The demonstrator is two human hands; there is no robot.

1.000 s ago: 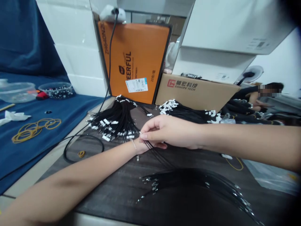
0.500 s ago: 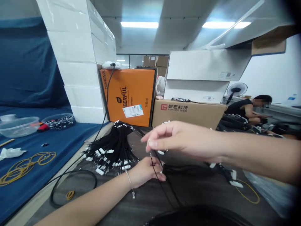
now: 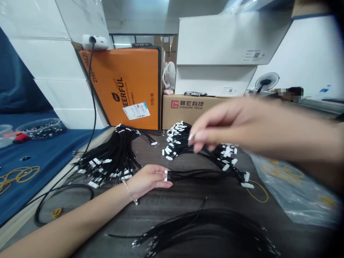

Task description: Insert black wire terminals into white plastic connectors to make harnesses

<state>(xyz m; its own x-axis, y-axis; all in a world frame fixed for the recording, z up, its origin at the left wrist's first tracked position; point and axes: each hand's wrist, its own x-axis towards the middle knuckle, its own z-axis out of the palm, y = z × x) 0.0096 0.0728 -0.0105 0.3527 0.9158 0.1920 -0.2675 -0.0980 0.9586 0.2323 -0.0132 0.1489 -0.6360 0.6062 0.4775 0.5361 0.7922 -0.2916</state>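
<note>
My left hand (image 3: pixel 154 176) pinches a white connector (image 3: pixel 166 175) between thumb and fingers. Black wires (image 3: pixel 206 174) run from that connector to the right, across the dark tabletop, to more white connectors (image 3: pixel 246 179) at their other end. Above these wires my right hand (image 3: pixel 223 125) is raised and blurred by motion. Its thumb and fingers are pinched together; a small pale glint shows at the tips, but I cannot make out what it is. In front lies a bundle of loose black wires (image 3: pixel 209 225) with bare metal ends.
A bundle of black wires with white connectors (image 3: pixel 107 157) lies at left, another bundle (image 3: pixel 177 138) behind my right hand. An orange carton (image 3: pixel 129 82) and a brown carton (image 3: pixel 172 116) line the back. Plastic bag (image 3: pixel 290 190) lies right. A black cable (image 3: pixel 94 82) hangs at left.
My right hand has moved away from my left hand to the right. The thin wires hanging by my left fingers no longer show there. The view has shifted, showing more of the front wire bundle.
</note>
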